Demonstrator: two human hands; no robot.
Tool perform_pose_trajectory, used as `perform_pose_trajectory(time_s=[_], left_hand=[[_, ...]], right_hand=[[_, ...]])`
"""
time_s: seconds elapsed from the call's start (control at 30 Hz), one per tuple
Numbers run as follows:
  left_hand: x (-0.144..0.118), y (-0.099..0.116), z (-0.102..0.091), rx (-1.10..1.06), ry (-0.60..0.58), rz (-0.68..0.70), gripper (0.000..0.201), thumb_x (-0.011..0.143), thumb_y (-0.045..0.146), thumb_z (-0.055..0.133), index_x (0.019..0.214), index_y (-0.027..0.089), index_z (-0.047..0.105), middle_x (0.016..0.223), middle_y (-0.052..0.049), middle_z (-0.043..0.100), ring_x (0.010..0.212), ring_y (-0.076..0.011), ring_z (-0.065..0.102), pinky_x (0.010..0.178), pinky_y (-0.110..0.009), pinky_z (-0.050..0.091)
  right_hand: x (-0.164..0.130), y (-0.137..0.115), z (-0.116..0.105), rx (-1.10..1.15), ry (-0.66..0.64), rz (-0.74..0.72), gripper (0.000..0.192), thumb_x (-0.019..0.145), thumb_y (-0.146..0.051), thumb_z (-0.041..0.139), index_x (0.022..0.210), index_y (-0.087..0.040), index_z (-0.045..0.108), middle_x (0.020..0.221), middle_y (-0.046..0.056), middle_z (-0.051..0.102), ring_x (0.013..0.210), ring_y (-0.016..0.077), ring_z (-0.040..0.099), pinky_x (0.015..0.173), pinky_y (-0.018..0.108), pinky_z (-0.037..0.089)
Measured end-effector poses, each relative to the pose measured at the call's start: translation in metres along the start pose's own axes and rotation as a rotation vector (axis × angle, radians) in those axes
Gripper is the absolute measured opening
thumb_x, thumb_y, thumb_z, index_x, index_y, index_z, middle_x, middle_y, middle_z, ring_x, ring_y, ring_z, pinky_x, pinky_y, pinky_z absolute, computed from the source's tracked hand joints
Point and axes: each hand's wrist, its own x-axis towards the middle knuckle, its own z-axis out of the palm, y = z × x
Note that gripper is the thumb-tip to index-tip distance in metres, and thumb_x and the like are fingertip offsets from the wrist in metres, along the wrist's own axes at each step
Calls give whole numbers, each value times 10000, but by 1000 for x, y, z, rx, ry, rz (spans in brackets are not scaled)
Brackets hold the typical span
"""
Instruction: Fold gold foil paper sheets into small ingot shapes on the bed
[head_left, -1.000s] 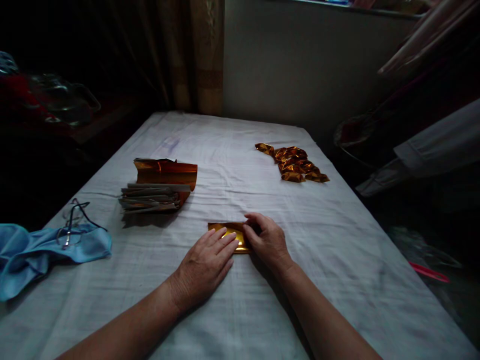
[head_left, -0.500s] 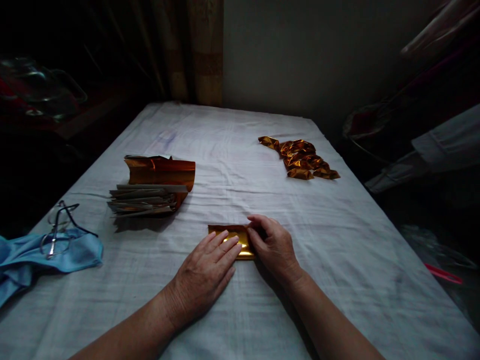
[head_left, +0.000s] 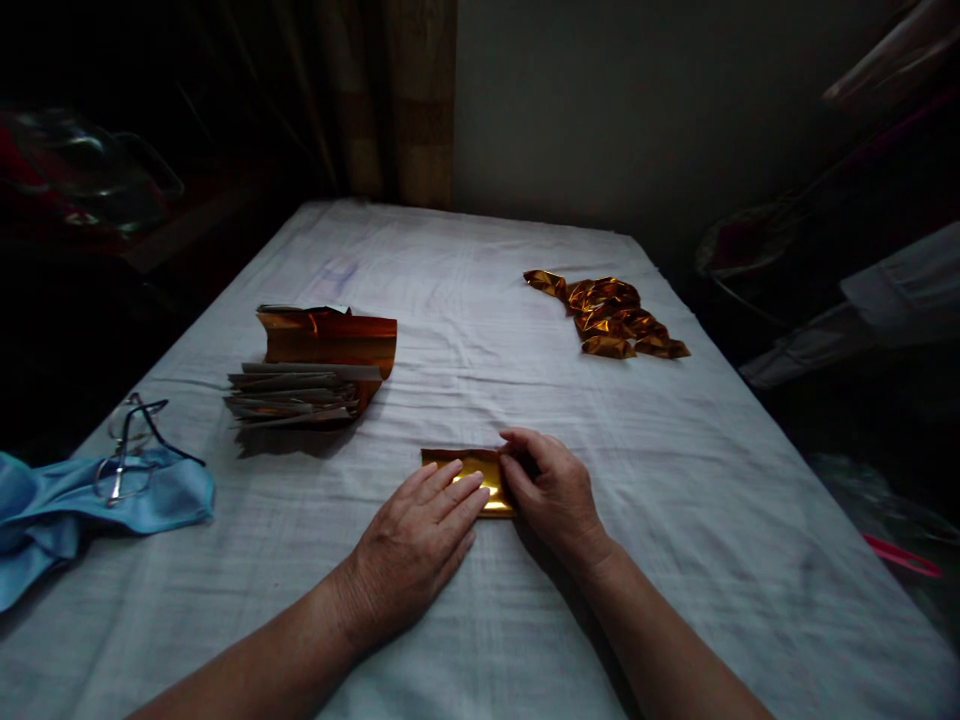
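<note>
A small folded sheet of gold foil paper (head_left: 463, 464) lies on the white cloth (head_left: 675, 480) in front of me. My left hand (head_left: 412, 545) lies flat with its fingertips pressing on the sheet's near left part. My right hand (head_left: 553, 492) covers the sheet's right end, fingers curled onto its edge. A stack of gold and silver foil sheets (head_left: 311, 375) sits to the left, beyond my hands. A pile of several folded gold pieces (head_left: 611, 318) lies at the far right of the cloth.
A pair of glasses (head_left: 131, 440) rests on a blue cloth (head_left: 82, 505) at the left edge. The cloth-covered surface ends near a wall and curtain (head_left: 405, 100) at the back. A white sleeve (head_left: 885, 300) and a pink object (head_left: 900, 555) lie off the right side.
Both hands stay on the gold sheet; my fingers have shifted only slightly. The view has moved a little, so everything sits a bit further right in frame.
</note>
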Motion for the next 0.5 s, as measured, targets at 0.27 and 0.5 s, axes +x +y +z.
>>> perform_pose_trajectory(time_s=[0.27, 0.5], left_hand=[[2, 1, -2, 18, 32, 21, 371, 1011, 225, 427, 1353, 181, 562, 1367, -47, 632, 1316, -240, 531, 1113, -446, 433], [4, 3, -5, 9, 32, 12, 350, 1020, 227, 409, 1317, 181, 589, 1329, -56, 657, 1268, -261, 570, 1059, -457, 467]], right_hand=[[0, -1, -1, -15, -5, -24, 232, 858, -240, 548, 1038, -236, 695, 894, 43, 747, 832, 203, 690, 788, 329, 529], [-1, -2, -2, -16, -10, -26, 222, 857, -257, 553, 1029, -238, 691, 861, 37, 742, 802, 201, 681, 760, 332, 522]])
